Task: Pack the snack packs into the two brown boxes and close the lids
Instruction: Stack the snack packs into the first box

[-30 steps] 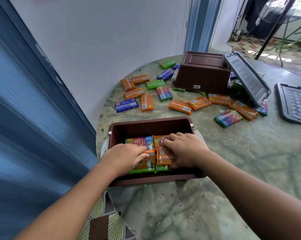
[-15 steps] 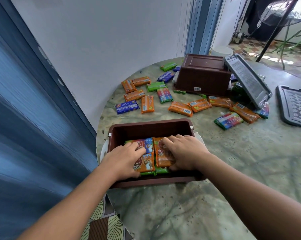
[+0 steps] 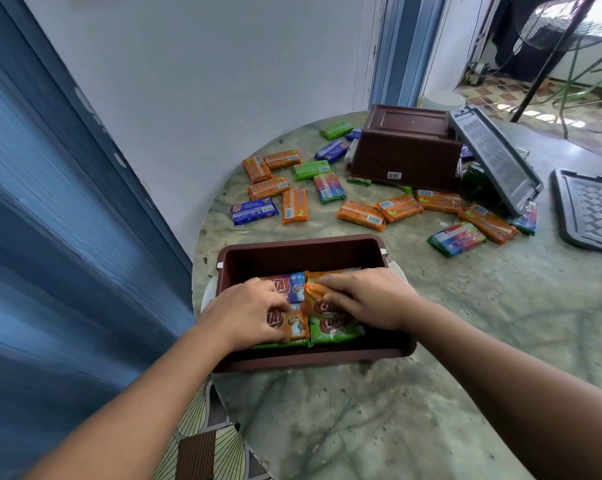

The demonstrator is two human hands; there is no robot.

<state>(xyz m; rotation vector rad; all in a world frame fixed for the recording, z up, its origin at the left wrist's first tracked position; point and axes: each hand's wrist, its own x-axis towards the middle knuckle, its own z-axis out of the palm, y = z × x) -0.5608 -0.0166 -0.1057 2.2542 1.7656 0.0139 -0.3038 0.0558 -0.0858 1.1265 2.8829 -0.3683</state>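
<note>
An open brown box stands near me on the round table, with several snack packs lying inside. My left hand rests with curled fingers on an orange pack at the box's left. My right hand grips a tilted orange pack over a green pack. A second brown box sits upside down at the far side. Several loose orange, green and blue packs, such as an orange pack, lie scattered between the boxes.
One grey lid leans against the upturned box; another grey lid lies flat at the right edge. A white wall and blue door panel stand to the left. Bare marbled tabletop spreads to my right and in front.
My right hand has lifted and tilted an orange pack inside the box, uncovering a green pack beneath. My left hand shifted slightly right over the packs.
</note>
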